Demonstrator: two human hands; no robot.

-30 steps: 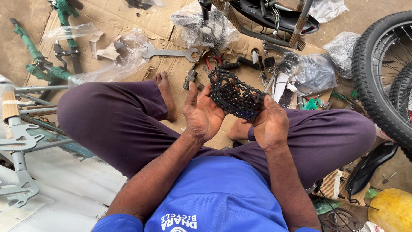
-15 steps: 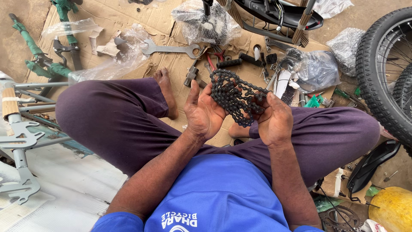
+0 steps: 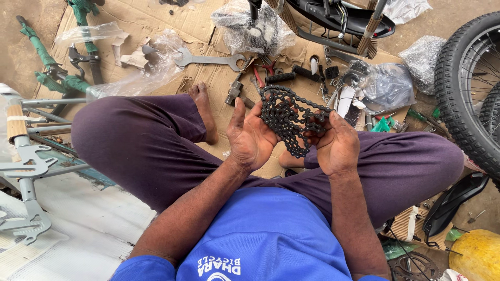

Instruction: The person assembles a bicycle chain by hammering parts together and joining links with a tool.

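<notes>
I sit cross-legged on cardboard in purple trousers and a blue shirt. A black bicycle chain [image 3: 287,117], bunched in loose loops, hangs between my two hands above my lap. My left hand [image 3: 250,136] is raised with its palm turned inward and the fingers extended, cradling the chain's left side. My right hand [image 3: 337,144] grips the chain's right side, fingers curled into the loops. My bare foot [image 3: 204,111] rests just left of the hands.
A large wrench [image 3: 208,59], pliers, sockets and small tools lie on the cardboard [image 3: 156,21] ahead. Plastic bags [image 3: 385,83] sit at centre and right. A bicycle wheel [image 3: 466,88] stands at right, green frame parts [image 3: 47,67] at left, a grey frame [image 3: 26,156] beside my knee.
The chain has loosened from a tight clump into more open loops, spreading slightly between my hands. Both hands stay in nearly the same place.
</notes>
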